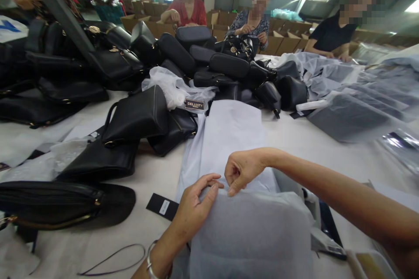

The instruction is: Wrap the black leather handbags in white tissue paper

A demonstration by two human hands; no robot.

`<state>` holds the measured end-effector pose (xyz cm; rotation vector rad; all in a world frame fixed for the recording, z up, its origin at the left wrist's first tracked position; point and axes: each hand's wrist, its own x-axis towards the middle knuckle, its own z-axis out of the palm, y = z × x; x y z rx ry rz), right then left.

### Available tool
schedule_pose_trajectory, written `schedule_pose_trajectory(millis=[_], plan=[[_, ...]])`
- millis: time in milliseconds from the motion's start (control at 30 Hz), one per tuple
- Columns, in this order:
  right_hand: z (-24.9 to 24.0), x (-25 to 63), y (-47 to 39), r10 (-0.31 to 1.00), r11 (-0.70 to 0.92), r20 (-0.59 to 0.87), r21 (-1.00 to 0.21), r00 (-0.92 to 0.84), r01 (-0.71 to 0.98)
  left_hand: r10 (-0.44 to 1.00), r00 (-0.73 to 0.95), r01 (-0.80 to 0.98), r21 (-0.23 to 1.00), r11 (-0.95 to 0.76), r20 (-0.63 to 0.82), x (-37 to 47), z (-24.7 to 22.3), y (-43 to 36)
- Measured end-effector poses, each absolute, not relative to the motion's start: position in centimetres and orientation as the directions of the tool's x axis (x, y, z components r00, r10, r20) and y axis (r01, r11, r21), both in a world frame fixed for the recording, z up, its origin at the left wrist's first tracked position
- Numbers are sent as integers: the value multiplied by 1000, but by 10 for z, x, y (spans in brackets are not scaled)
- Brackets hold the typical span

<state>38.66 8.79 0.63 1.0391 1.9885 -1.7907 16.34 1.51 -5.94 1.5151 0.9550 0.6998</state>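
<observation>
A translucent whitish bag [252,231] with a dark shape inside lies in front of me. My left hand [199,202], with a bangle at the wrist, pinches its upper edge between thumb and fingers. Close beside it, my right hand [244,168] is curled, its fingertips pressed together on the same edge. What lies between the right fingertips is too small to make out clearly. Beyond the hands, a stack of flat white bags [232,133] is spread on the table. A black tag [163,207] with a white label sits left of my left hand.
Black handbags [135,115] pile up at left and across the back. A black waist bag [65,205] and cord loop [114,261] lie near left. Wrapped bags [353,111] are heaped at right. Several people work across the white table [160,165].
</observation>
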Motion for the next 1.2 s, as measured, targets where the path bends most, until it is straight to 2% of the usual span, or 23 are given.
schedule_pose_trajectory(millis=[200, 300, 367, 500, 600, 667, 733, 800, 967, 1100, 1200], plan=[[-15, 393, 89, 247, -158, -738, -670, -628, 726, 877, 474, 202, 979, -22, -78, 163, -58, 12], [-34, 398, 82, 224, -264, -701, -712, -677, 650, 879, 470, 214, 977, -23, -82, 161, -55, 10], [-43, 402, 76, 281, -304, -681, -731, -676, 611, 878, 470, 220, 975, -20, -88, 160, -54, 9], [-36, 415, 61, 606, -116, -636, -664, -477, 738, 879, 470, 206, 978, -25, -77, 160, -54, 8], [-11, 422, 35, 849, 3, -429, -580, -309, 815, 882, 465, 196, 980, -15, -80, 161, -57, 10], [8, 420, 3, 933, 84, -242, -571, -265, 817, 882, 464, 195, 981, -7, -86, 162, -61, 14], [20, 412, -39, 955, 189, -87, -560, -284, 806, 884, 459, 191, 982, -4, -86, 164, -65, 19], [20, 401, -86, 941, 270, -35, -519, -335, 811, 891, 449, 187, 982, -17, -71, 166, -69, 24], [-16, 376, -164, 894, 382, -73, -396, -443, 835, 947, 321, 211, 972, -100, 27, 162, -74, 27], [-33, 368, -172, 902, 396, -44, -304, -428, 866, 978, 201, 231, 967, -108, 62, 144, -69, 13], [-26, 369, -163, 893, 411, -57, -297, -446, 862, 984, 153, 236, 964, -121, 86, 125, -58, -8]])
